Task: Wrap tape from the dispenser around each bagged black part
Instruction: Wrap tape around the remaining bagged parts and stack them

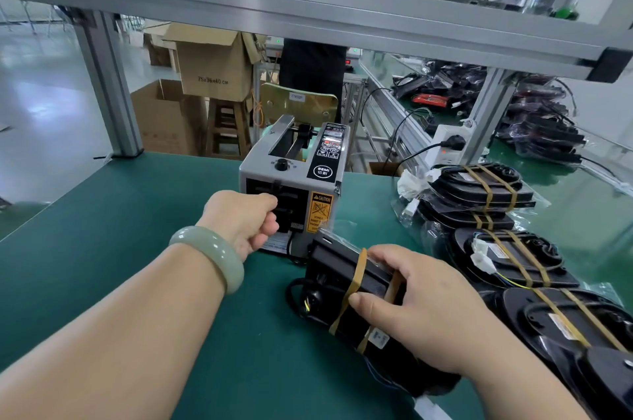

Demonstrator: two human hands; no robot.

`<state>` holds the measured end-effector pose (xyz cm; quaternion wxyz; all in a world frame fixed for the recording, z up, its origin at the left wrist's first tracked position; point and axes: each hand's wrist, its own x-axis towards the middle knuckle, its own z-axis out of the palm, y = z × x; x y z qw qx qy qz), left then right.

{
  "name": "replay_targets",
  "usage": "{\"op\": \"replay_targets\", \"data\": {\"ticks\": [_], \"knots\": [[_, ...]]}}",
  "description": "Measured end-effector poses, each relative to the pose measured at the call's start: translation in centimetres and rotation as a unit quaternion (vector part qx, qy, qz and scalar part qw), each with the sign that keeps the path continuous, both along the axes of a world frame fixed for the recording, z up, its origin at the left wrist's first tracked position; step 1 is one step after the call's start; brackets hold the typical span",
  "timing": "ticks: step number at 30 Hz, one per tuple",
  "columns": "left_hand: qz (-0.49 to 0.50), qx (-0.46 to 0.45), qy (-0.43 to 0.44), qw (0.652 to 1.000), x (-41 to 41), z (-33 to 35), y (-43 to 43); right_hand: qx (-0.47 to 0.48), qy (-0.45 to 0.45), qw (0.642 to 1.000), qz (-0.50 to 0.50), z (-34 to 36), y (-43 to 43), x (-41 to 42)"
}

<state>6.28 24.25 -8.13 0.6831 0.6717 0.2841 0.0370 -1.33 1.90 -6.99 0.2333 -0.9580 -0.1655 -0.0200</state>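
right hand (423, 311) clamped on bagged black part (330, 270); left hand (241, 219) curled at dispenser (301, 176), hold unclear

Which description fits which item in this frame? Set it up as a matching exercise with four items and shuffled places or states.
Items:
1. left hand
2. right hand
3. tape dispenser
4. taped parts

Descriptions:
A. stacked at the right of the green mat
B. grips the bagged black part
C. fingers curled at the dispenser's front outlet
D. stands on the mat beyond both hands

Pairs: 1-C; 2-B; 3-D; 4-A
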Motion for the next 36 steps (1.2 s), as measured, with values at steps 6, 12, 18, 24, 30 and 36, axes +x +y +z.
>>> {"op": "replay_targets", "data": {"ticks": [6, 12, 18, 24, 30, 36], "knots": [[0.027, 0.034, 0.002, 0.999, 0.3, -0.1, -0.1, -0.003, 0.002, 1.0, -0.001, 0.0, 0.2, -0.2], [-0.016, -0.004, -0.002, 1.0, -0.8, -0.2, 0.6, -0.012, 0.001, 1.0, -0.002, 0.1, 0.4, -0.4], [-0.013, 0.004, -0.003, 1.0, -1.1, -0.2, 0.8, -0.005, 0.014, 1.0, -0.005, 0.3, 0.5, -0.4], [0.0, -0.019, 0.006, 1.0, -0.1, -0.1, -0.1, -0.009, 0.01, 1.0, -0.004, 0.3, 0.7, -0.5], [0.045, -0.018, 0.0, 0.999, 0.3, -0.4, -0.4, -0.014, 0.015, 1.0, 0.001, 0.3, 0.7, -0.3], [0.044, -0.021, 0.001, 0.999, 0.1, -0.6, -0.1, -0.043, 0.033, 0.998, 0.009, 1.5, 0.6, 0.2]]}}
